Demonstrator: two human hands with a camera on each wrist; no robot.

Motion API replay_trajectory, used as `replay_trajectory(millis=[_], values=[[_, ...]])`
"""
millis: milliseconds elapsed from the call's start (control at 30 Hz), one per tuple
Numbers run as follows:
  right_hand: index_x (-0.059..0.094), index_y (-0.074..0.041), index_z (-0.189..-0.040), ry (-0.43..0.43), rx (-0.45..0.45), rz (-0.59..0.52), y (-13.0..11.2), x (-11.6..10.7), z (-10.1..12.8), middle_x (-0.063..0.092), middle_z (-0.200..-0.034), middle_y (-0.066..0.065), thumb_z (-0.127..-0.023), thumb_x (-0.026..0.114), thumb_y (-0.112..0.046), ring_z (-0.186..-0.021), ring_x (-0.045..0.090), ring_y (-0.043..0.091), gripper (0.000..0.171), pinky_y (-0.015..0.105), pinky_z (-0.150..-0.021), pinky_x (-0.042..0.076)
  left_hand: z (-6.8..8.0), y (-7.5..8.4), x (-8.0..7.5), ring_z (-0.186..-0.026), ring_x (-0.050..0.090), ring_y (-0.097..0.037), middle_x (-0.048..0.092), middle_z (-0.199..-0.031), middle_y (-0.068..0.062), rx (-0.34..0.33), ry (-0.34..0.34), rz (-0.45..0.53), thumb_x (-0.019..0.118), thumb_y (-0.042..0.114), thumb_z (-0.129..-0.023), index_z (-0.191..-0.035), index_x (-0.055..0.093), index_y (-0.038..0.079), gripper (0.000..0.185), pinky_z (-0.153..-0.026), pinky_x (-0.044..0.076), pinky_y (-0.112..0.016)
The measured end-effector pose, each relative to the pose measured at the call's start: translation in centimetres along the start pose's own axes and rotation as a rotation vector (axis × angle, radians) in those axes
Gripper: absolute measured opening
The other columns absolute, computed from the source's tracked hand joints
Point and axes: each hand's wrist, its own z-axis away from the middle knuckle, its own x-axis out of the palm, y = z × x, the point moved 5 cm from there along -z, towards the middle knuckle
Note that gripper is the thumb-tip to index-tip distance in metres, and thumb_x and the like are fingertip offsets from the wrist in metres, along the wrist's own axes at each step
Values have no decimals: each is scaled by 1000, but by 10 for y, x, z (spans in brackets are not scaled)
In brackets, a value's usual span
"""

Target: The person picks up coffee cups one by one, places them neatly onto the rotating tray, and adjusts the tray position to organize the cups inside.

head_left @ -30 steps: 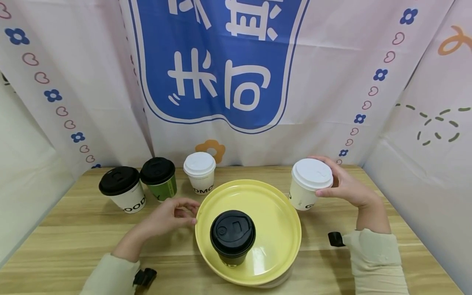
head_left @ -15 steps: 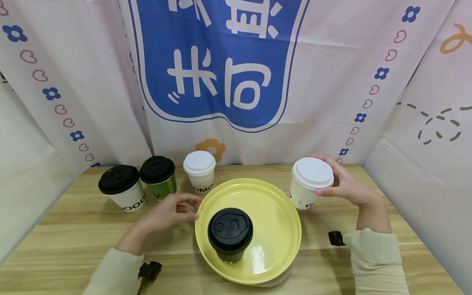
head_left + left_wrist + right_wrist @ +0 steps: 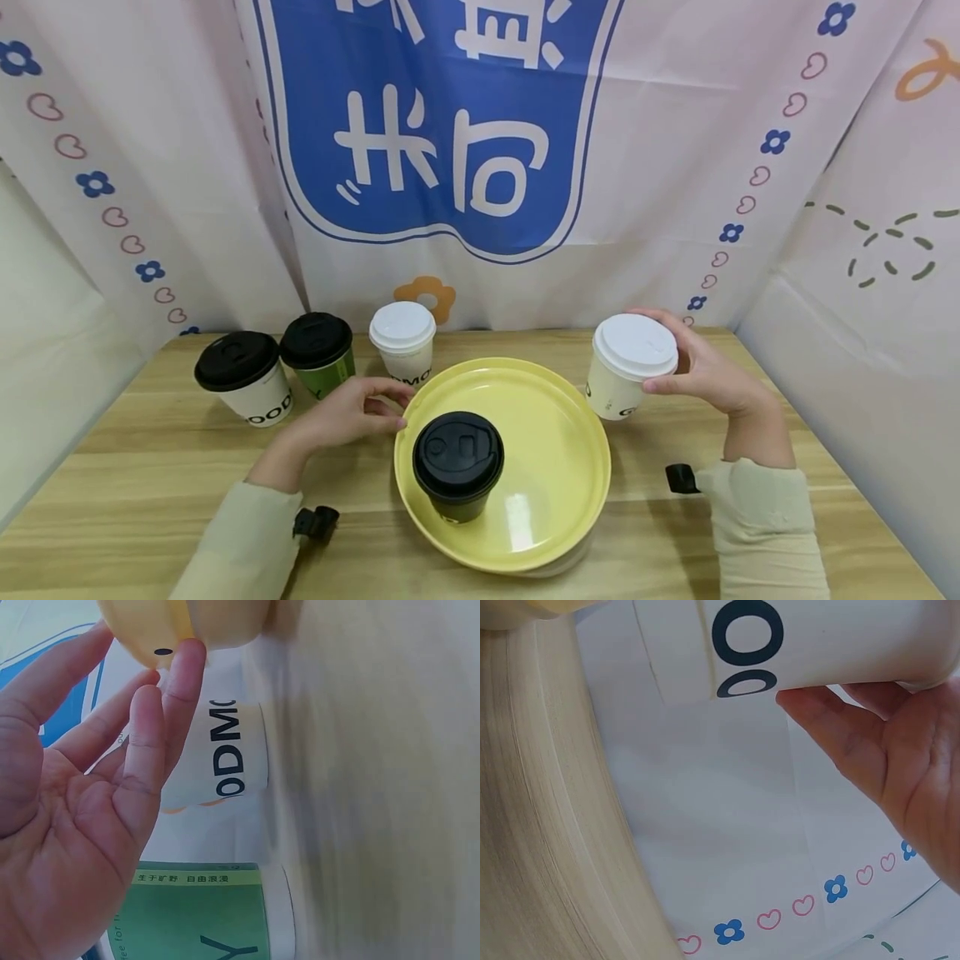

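Note:
My left hand (image 3: 348, 415) touches the left rim of a round yellow tray (image 3: 547, 442) with its fingertips, fingers mostly straight. On the tray's left part stands a dark paper cup with a black lid (image 3: 458, 467). A pale base shows slightly under the tray's front edge. To the tray's right, my right hand (image 3: 701, 371) grips a white paper cup with a white lid (image 3: 633, 367), thumb on the near side. Whether that cup's bottom meets the table cannot be told. In the left wrist view, the fingertips (image 3: 187, 656) meet the tray's underside edge.
Behind my left hand stand a white cup with a black lid (image 3: 243, 379), a green cup with a black lid (image 3: 318, 354) and a smaller white-lidded cup (image 3: 405, 337). A printed curtain (image 3: 660, 208) hangs along the wooden table's (image 3: 150, 492) back edge.
The black-lidded cup on the tray has shifted left and away from me, as the tray turns clockwise. My left hand has moved forward along the rim. The right hand and its cup stay put.

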Motion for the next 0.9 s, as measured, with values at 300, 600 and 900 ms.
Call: replay_trajectory(millis=[300, 600, 900], values=[[34, -12, -150, 7, 13, -2, -1, 0, 0, 48, -139, -1, -80, 72, 7, -121, 50, 11, 82, 24, -92, 50, -7, -5, -1, -101, 67, -20, 62, -130, -21, -28, 6, 12, 72, 14, -92, -133, 59, -1, 46, -83, 55, -25], [34, -12, -151, 6, 12, 1, -3, 2, -1, 47, -139, -1, -80, 72, 8, -120, 50, 12, 83, 23, -92, 51, -12, -5, -1, -100, 67, -21, 62, -130, -19, -34, 12, -16, 72, 14, -92, -134, 59, 1, 46, -87, 55, -30], [33, -11, -151, -8, -9, -19, -7, 5, -2, 46, -140, 2, -79, 72, 10, -120, 49, 13, 84, 23, -92, 51, -14, -6, 0, -100, 67, -21, 62, -131, -20, -40, 12, 4, 71, 11, -91, -135, 58, 0, 47, -85, 55, -27]])
